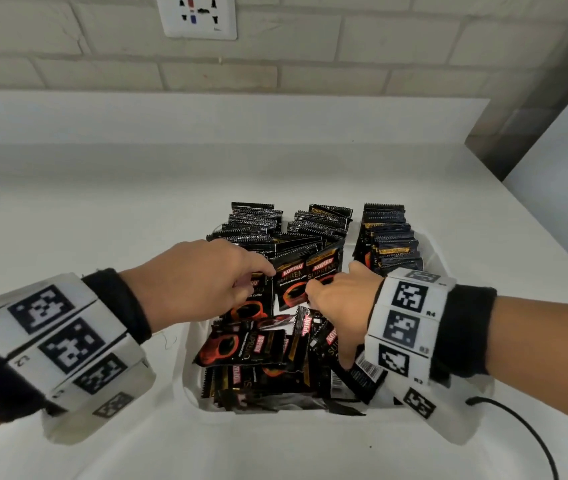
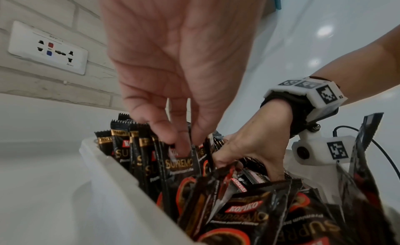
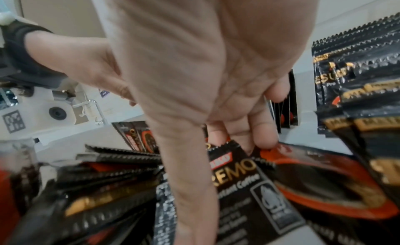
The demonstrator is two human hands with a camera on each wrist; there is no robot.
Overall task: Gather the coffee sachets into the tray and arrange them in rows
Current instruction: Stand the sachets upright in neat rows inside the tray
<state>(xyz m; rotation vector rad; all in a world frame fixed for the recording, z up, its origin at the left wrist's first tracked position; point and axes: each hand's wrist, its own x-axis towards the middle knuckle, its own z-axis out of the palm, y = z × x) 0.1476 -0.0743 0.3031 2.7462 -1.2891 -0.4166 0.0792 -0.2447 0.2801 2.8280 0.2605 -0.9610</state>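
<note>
Many times over, read "KOPIKO" in white on a red tag and "SUPREMO" in gold on the coffee sachets, with "Premium Instant Coffee" beneath on the two upright, front-facing ones.

Far left, noted a white wrist band printed with square black-and-white markers. Found the left hand reaching into the white tray, thumb and forefinger pinching the top edge of an upright sachet in the left row.

Saw glossy black foil throughout, flat rectangular packets with saw-toothed top seams and a red-orange cup ring on the front. Counted three rows standing on edge at the tray's far end: left, middle and right. Found a loose heap lying flat and crossed at the near end, some face down with white barcodes showing.

Found the right hand close beside the left, fingers down among the loose sachets and touching them; could not tell whether anything was gripped. Read "R4" and "R2" on its marker band.

Behind, noted a smooth white counter, a pale brick wall with a white socket plate, and a thin black cable at the near right.
</note>
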